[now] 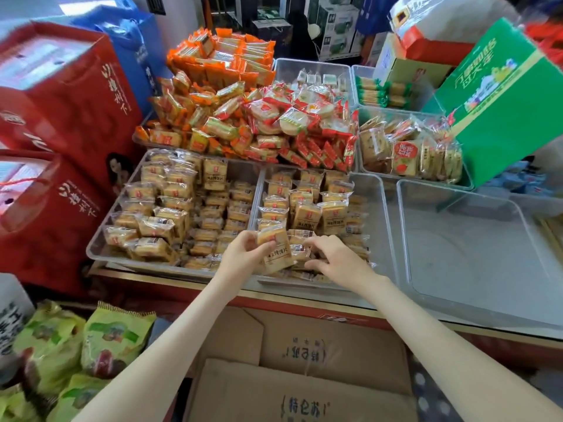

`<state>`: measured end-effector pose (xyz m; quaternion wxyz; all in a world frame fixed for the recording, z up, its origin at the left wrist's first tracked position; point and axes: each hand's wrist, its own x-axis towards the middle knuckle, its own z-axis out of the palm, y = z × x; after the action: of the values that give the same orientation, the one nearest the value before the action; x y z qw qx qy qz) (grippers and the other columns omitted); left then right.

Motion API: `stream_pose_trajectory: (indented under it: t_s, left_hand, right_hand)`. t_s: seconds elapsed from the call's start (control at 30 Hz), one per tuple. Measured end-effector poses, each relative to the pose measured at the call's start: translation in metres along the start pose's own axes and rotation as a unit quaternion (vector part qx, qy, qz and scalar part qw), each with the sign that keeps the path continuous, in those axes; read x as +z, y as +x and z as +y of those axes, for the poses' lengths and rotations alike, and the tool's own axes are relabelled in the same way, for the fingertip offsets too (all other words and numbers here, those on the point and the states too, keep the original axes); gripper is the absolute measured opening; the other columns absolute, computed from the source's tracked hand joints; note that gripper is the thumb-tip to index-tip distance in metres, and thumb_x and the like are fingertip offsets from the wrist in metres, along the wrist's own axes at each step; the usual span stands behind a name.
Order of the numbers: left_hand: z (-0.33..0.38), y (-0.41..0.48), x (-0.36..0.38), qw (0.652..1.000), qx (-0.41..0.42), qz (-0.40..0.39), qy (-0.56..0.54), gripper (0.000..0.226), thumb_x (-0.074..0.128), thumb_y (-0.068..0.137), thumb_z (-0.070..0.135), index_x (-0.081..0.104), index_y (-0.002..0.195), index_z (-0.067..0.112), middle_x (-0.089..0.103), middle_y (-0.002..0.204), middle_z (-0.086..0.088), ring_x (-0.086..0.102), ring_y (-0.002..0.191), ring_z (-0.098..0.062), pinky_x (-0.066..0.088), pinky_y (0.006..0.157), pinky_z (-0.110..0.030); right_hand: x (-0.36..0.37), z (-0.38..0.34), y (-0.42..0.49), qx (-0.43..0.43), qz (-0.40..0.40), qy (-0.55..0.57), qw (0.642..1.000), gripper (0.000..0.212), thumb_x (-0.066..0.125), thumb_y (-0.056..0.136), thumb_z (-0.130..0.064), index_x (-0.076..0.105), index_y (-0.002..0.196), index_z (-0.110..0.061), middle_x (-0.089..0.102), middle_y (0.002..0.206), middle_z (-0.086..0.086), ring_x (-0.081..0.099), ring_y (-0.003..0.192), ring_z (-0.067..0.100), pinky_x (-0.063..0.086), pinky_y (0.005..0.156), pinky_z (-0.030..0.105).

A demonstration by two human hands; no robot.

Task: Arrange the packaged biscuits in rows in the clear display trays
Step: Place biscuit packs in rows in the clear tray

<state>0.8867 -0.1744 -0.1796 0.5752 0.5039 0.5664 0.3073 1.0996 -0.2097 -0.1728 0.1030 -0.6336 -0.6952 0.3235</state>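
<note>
- The left hand's [240, 254] thumb and fingertips are clamped on one biscuit packet [275, 254], held upright and slightly tilted just above the near end of the middle clear tray [377, 214].
- The right hand's [338, 258] fingers are curled down onto the loose packets beside it. Whether they pinch one cannot be told.
- The two hands are close together, with the held packet between them. Both forearms reach in from below over a cardboard box [304, 354] and the tray's near rim.
- Standing rows of packets [307, 208] fill the far and left parts of the middle tray. A bare strip runs along its right wall.
- The left tray [99, 239] touches the middle tray's left wall and is packed with packets.
- The right tray [457, 254] sits just beside the middle one, its floor bare.
- Red boxes [61, 111] crowd the left edge, and a green box [499, 95] leans in at the far right.
</note>
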Motion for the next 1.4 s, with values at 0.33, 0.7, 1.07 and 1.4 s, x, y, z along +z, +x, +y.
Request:
stream_pose_trajectory:
  t_s: [0.33,0.7,1.07,1.4]
  left_hand:
    - [-0.006,-0.011,-0.006,0.994,-0.06,0.048,-0.083,0.025,0.063,0.095,0.03,0.065,0.113,0.013,0.072,0.108,-0.008,0.069,0.101,-0.02,0.059,0.078,-0.03]
    - [0.027,-0.035,0.097,0.989,-0.092,0.001,-0.113,0.022,0.06,0.095,0.029,0.066,0.113,0.017,0.073,0.105,-0.005,0.07,0.099,-0.019,0.06,0.078,-0.029]
    - [0.045,-0.073,0.249,0.982,-0.124,-0.106,-0.096,0.015,0.059,0.097,0.019,0.049,0.103,0.009,0.065,0.107,-0.016,0.067,0.095,-0.028,0.057,0.07,-0.04]
    - [0.049,-0.111,0.295,0.956,-0.241,-0.086,-0.143,0.022,0.045,0.096,0.027,0.053,0.111,0.013,0.063,0.101,-0.015,0.063,0.09,-0.033,0.055,0.083,-0.048]
  right_hand:
    - [0.018,0.009,0.01,-0.015,0.074,0.004,0.997,0.032,0.052,0.099,-0.028,0.044,0.128,-0.022,0.061,0.11,0.005,0.06,0.087,0.019,0.052,0.075,0.036]
    - [-0.044,0.074,-0.055,0.135,0.134,0.569,0.8,0.02,0.053,0.099,-0.027,0.063,0.109,-0.013,0.071,0.106,0.012,0.066,0.104,0.03,0.054,0.09,0.051]
    - [-0.093,0.17,-0.155,0.199,0.104,0.654,0.723,0.03,0.038,0.097,-0.023,0.066,0.088,-0.014,0.067,0.083,0.008,0.063,0.079,0.026,0.053,0.075,0.047]
    - [-0.092,0.175,-0.194,0.257,0.148,0.565,0.769,0.02,0.06,0.092,-0.035,0.053,0.082,-0.018,0.059,0.071,0.003,0.057,0.07,0.023,0.053,0.079,0.051]
